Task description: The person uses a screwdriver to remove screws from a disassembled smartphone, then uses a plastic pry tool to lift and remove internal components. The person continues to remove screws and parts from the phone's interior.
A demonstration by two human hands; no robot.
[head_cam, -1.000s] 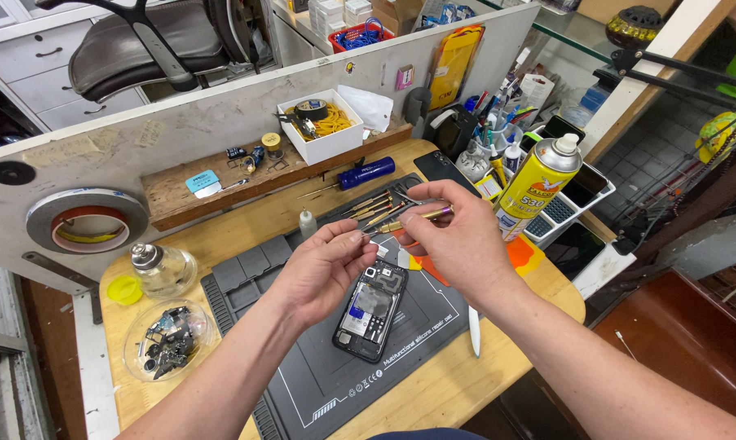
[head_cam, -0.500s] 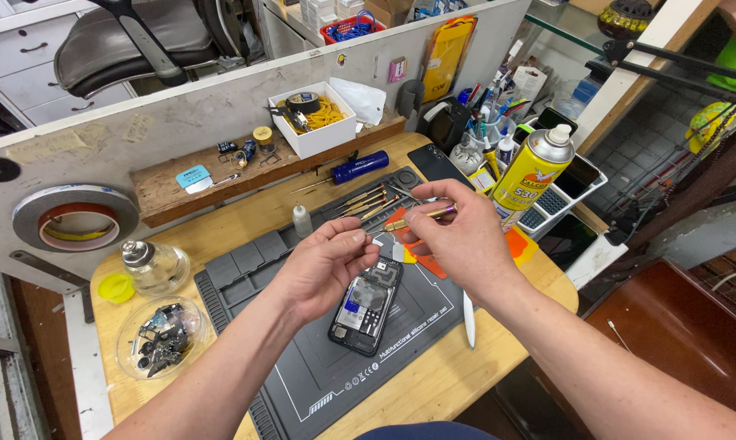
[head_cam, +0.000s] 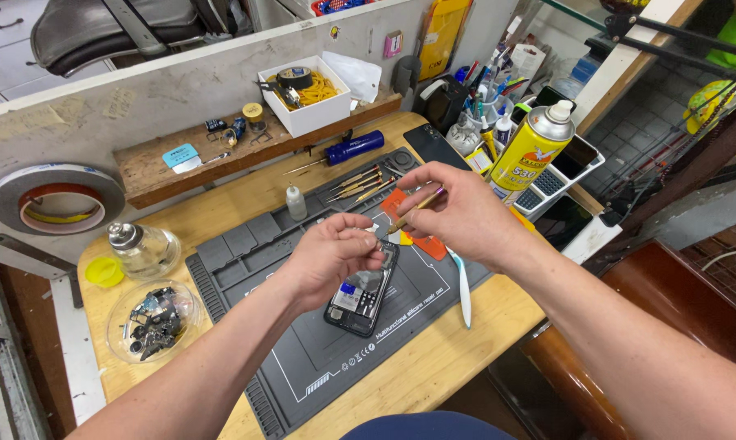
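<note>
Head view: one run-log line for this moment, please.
left hand: holds opened phone over grey repair mat | right hand: pinches gold tweezers, tip by left fingers | white toothbrush: on mat

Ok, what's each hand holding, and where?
Left hand grips the opened phone at its top end. Right hand pinches a thin gold tool mid-shaft.

Your opened phone (head_cam: 361,293) — back cover off, dark board and small blue part exposed — lies tilted on the grey mat. Your gold-handled tweezers (head_cam: 413,211) slant down toward its top edge.
</note>
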